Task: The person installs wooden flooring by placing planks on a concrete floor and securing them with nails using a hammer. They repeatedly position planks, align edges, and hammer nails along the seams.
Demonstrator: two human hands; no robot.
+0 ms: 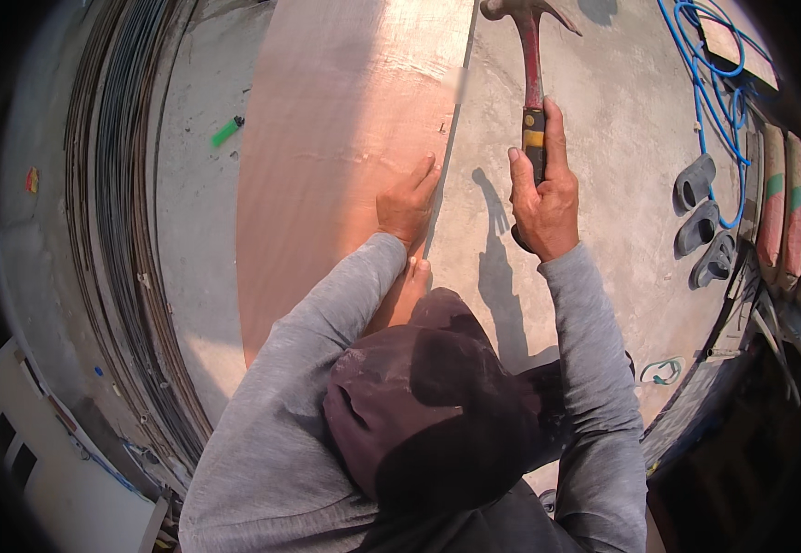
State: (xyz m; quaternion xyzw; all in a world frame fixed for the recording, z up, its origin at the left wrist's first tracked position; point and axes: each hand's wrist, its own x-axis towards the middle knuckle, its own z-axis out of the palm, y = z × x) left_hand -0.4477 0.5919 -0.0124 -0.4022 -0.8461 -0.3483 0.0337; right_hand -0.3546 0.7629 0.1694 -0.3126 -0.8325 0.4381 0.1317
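My right hand grips a claw hammer by its dark handle with a yellow band. The hammer's red shaft and steel head point away from me, raised above the floor on the right. Against the right edge of a long reddish-brown plywood sheet rests my left hand. Its thumb and forefinger are pressed together, and whatever they hold is hidden. Just beyond those fingertips, a small nail shows near the sheet's edge. My bare foot is on the sheet, close behind the left hand.
Long steel bars lie along the left. A green lighter-like object is on the concrete floor beside the sheet. At right are grey clogs, a blue hose, a pale flip-flop and upright sacks.
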